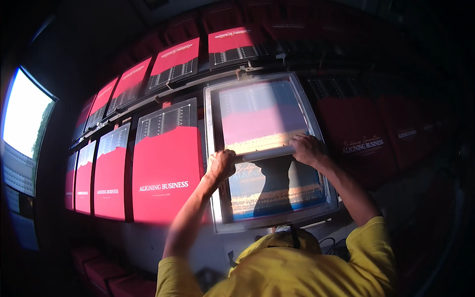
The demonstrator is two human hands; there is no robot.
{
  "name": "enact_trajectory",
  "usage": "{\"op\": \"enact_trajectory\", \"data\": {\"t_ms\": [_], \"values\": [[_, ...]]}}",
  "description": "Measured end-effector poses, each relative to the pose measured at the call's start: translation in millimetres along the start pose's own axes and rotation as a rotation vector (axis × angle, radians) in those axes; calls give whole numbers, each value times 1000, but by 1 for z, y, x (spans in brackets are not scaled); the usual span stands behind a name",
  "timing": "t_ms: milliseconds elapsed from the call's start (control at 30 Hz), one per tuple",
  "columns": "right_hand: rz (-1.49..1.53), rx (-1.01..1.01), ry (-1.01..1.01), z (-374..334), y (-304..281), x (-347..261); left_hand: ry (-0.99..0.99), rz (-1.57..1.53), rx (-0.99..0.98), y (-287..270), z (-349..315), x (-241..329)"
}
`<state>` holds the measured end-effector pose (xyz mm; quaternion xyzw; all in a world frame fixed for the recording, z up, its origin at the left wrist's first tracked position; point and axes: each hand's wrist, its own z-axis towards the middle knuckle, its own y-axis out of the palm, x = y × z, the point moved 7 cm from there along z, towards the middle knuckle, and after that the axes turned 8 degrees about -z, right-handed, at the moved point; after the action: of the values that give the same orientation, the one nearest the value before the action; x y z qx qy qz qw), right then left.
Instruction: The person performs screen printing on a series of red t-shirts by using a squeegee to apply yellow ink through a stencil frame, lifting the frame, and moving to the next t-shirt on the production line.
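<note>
Both my hands are closed around the ends of a squeegee [264, 154] with a long pale handle. My left hand [221, 164] grips its left end, and my right hand [307, 147] its right end. The squeegee lies crosswise over the middle of a printing screen [326, 190], whose metal frame surrounds the mesh. Pale tan ink [269, 143] spreads in a band just beyond the squeegee, and more streaks the blue lower part of the mesh. Red fabric shows faintly through the mesh. Shadow covers part of the screen between my arms.
Red fabric pieces with white lettering lie on dark boards to the left, the nearest a large red piece [166, 173]. More stand across a metal rail [173, 85] and in shadow at right [366, 123]. Red stacks [106, 270] sit lower left. A bright window [27, 123] is far left.
</note>
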<state>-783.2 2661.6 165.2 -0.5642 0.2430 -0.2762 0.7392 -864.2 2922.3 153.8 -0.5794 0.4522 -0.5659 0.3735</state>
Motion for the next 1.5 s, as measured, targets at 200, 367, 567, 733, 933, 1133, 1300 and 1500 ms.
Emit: {"op": "enact_trajectory", "data": {"t_ms": [200,367,567,733,933,1133,1300,1500], "values": [[-34,-55,17,-85,-45,-54,140,-90,185,8,-104,36],[-87,33,9,-169,-38,-93,132,-51,325,39,-191,67],[-110,43,33,-205,-33,-114,127,-69,180,69,-215,80],[-71,-15,45,-215,-30,-122,142,31,112,79,-222,84],[266,219,330,-208,-39,-56,65,-445,185,47,-217,48],[281,327,766,-215,36,54,-152,-381,655,96,-207,-64],[280,339,934,-222,65,78,-589,-724,376,130,-198,-118],[336,264,1003,-232,84,95,-578,-997,374,93,-195,-86]]}}
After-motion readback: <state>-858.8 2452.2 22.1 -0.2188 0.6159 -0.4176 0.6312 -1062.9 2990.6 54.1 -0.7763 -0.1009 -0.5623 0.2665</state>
